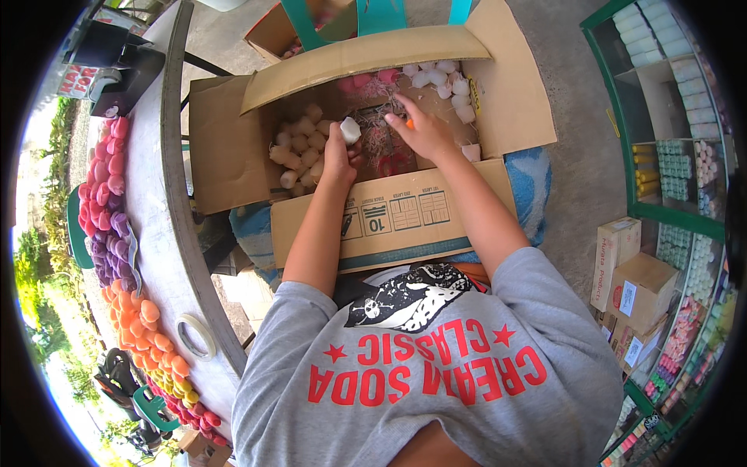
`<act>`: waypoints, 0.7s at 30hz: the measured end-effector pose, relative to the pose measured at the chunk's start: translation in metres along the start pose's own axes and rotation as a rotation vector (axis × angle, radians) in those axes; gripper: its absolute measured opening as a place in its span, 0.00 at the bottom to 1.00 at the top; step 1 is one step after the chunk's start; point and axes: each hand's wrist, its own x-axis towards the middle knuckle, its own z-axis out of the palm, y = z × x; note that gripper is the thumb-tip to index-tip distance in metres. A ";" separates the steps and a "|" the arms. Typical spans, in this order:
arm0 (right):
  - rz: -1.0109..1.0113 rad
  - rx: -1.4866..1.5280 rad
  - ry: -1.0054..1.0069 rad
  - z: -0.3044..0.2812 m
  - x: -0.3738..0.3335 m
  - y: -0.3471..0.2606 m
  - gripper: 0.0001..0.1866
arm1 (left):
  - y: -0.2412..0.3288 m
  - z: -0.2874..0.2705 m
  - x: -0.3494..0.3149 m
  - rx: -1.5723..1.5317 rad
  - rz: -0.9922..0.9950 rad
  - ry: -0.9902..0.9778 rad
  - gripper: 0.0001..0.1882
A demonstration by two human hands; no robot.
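Observation:
My left hand (339,158) is closed around a white rounded piece (351,131) that looks like a candle, held up over the open cardboard box (459,187). Just to its right, my right hand (426,134) is closed, fingertips pinched, with a slim orange thing (410,124) showing at the fingers; most of it is hidden. Cream-white rounded pieces (299,144) are heaped in the box's left side. More white pieces (443,76) line its far right corner, near some pink ones (387,75). Pale shreds (379,142) lie beneath my hands.
The box rests on a blue towel (531,191). On the left, a long table (177,257) carries rows of red, purple, orange and yellow pieces (140,319) and a tape roll (194,336). Green-framed shelves (673,210) and stacked cartons (642,288) stand at right. Another box (268,31) sits beyond.

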 end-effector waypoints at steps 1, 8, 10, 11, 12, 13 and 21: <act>-0.084 -0.022 -0.032 0.000 -0.003 -0.008 0.32 | 0.002 0.006 -0.004 0.072 -0.002 0.072 0.16; -0.386 -0.197 -0.114 0.005 -0.008 -0.013 0.31 | -0.005 0.009 0.003 0.601 0.176 0.350 0.27; -0.391 -0.208 -0.113 0.006 -0.007 -0.012 0.30 | -0.005 0.007 0.002 0.760 0.244 0.332 0.28; -0.395 -0.213 -0.113 0.006 -0.007 -0.011 0.30 | -0.007 0.006 0.004 0.753 0.255 0.329 0.27; -0.398 -0.217 -0.113 0.007 -0.007 -0.009 0.30 | -0.011 0.003 0.008 0.746 0.267 0.326 0.27; -0.400 -0.221 -0.112 0.008 -0.007 -0.008 0.29 | -0.012 0.004 0.008 0.741 0.279 0.321 0.27; -0.328 -0.222 -0.196 0.007 -0.007 -0.011 0.27 | -0.010 0.003 0.009 0.654 0.104 0.266 0.23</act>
